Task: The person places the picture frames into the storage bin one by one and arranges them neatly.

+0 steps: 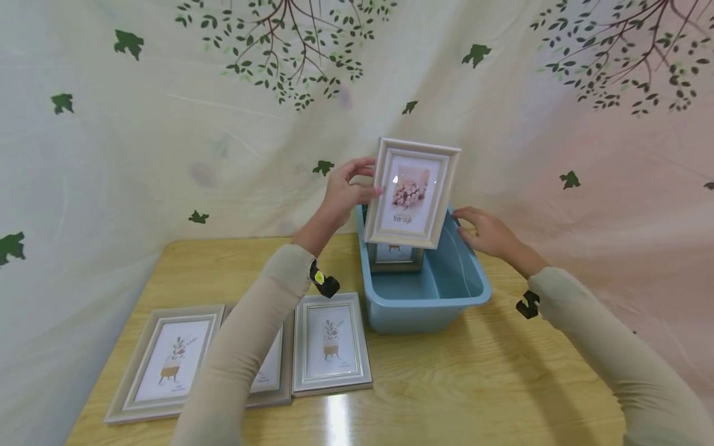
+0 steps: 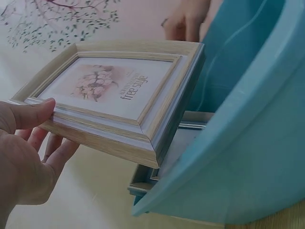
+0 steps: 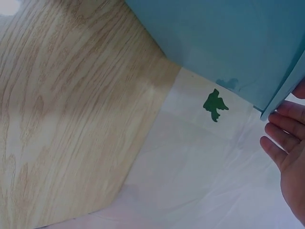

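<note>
My left hand (image 1: 348,193) pinches the left edge of a cream picture frame (image 1: 409,238), thumb on its front and fingers behind. The picture frame shows pink flowers with "free style" lettering and is tilted above the blue plastic bin (image 1: 426,302). Another picture frame (image 1: 395,267) leans inside the bin at the back left, mostly hidden behind the held one. At the bin's right rim, my right hand (image 1: 488,234) holds on, with fingers (image 3: 281,136) against the outside of the rim and the thumb over it.
On the wooden table (image 1: 502,371), left of the bin, lie a wide cream picture frame (image 1: 167,365), a silver one (image 1: 331,344) and a brownish one (image 1: 273,378) partly covered by my left sleeve. A cloth backdrop (image 1: 251,155) with printed leaves hangs close behind.
</note>
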Available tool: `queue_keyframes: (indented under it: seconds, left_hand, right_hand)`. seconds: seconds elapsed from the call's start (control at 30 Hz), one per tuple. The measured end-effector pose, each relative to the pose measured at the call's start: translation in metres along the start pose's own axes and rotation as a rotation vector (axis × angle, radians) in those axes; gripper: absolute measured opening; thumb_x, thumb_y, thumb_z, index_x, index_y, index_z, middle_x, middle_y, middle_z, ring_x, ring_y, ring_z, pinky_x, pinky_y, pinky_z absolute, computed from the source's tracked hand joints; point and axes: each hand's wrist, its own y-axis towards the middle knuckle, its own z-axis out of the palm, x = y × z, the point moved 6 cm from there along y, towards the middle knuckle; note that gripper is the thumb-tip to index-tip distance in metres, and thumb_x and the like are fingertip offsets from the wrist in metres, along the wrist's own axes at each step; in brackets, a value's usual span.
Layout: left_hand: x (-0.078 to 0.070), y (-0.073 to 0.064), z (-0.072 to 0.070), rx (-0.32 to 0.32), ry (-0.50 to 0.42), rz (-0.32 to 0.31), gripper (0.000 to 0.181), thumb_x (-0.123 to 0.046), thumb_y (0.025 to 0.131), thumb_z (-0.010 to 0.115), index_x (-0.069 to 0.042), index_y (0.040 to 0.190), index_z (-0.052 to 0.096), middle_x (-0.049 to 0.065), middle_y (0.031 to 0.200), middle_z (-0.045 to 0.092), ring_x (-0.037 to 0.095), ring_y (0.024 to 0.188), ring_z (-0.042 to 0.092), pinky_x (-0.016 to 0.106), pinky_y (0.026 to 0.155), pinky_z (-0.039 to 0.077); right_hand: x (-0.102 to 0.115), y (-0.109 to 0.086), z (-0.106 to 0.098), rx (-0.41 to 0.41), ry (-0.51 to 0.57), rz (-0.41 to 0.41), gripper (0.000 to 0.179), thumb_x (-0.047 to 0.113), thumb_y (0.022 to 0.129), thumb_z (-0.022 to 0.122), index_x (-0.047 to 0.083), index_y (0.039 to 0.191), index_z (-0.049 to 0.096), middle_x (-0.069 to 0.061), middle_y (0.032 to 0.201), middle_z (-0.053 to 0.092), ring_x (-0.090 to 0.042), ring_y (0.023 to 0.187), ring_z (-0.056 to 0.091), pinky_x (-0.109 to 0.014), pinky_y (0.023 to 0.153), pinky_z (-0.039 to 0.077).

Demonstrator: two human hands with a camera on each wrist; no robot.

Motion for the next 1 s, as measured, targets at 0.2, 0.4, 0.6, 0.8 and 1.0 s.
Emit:
queue_keyframes:
  seconds: [0.2, 0.4, 0.6, 0.8, 1.0]
  left_hand:
    - [0.007, 0.002, 0.01, 0.02, 0.076, 0.004, 0.059, 0.012, 0.083, 0.075, -0.011, 0.136, 0.062, 0.01, 0.119, 0.063, 0.019, 0.09, 0.069, 0.038, 0.085, 0.063]
    - [0.01, 0.006, 0.016, 0.018, 0.074, 0.03, 0.059, 0.012, 0.082, 0.075, -0.009, 0.135, 0.061, 0.01, 0.119, 0.062, 0.019, 0.087, 0.067, 0.037, 0.085, 0.063]
    - [0.023, 0.008, 0.017, 0.009, 0.069, 0.008, 0.062, 0.017, 0.079, 0.073, -0.007, 0.135, 0.061, 0.011, 0.116, 0.063, 0.026, 0.096, 0.07, 0.04, 0.089, 0.062]
    - [0.039, 0.007, 0.017, 0.03, 0.075, 0.0, 0.063, 0.018, 0.078, 0.073, -0.005, 0.135, 0.058, 0.01, 0.115, 0.061, 0.024, 0.093, 0.067, 0.041, 0.09, 0.061]
    - [0.042, 0.006, 0.013, 0.047, 0.129, -0.003, 0.06, 0.021, 0.075, 0.072, -0.004, 0.127, 0.058, 0.008, 0.106, 0.062, 0.023, 0.086, 0.066, 0.036, 0.08, 0.063]
  right_hand:
    - [0.001, 0.002, -0.001, -0.005, -0.02, -0.005, 0.041, 0.012, 0.097, 0.055, -0.009, 0.131, 0.059, -0.03, 0.135, 0.061, -0.048, 0.124, 0.058, -0.064, 0.103, 0.048]
    - [0.002, 0.003, -0.002, -0.026, -0.031, -0.016, 0.039, 0.01, 0.095, 0.058, -0.01, 0.129, 0.061, -0.029, 0.13, 0.064, -0.048, 0.12, 0.061, -0.064, 0.099, 0.05]
    - [0.001, 0.005, -0.001, -0.031, -0.025, -0.031, 0.038, 0.008, 0.094, 0.059, -0.01, 0.127, 0.062, -0.029, 0.128, 0.065, -0.048, 0.118, 0.062, -0.063, 0.099, 0.051]
    - [0.0, 0.003, 0.0, -0.024, -0.017, -0.019, 0.037, 0.008, 0.094, 0.058, -0.01, 0.126, 0.063, -0.03, 0.128, 0.065, -0.048, 0.118, 0.062, -0.063, 0.099, 0.051]
    - [0.004, 0.002, -0.002, -0.023, -0.017, -0.029, 0.036, 0.007, 0.094, 0.058, -0.01, 0.125, 0.063, -0.03, 0.128, 0.065, -0.049, 0.117, 0.062, -0.063, 0.098, 0.052]
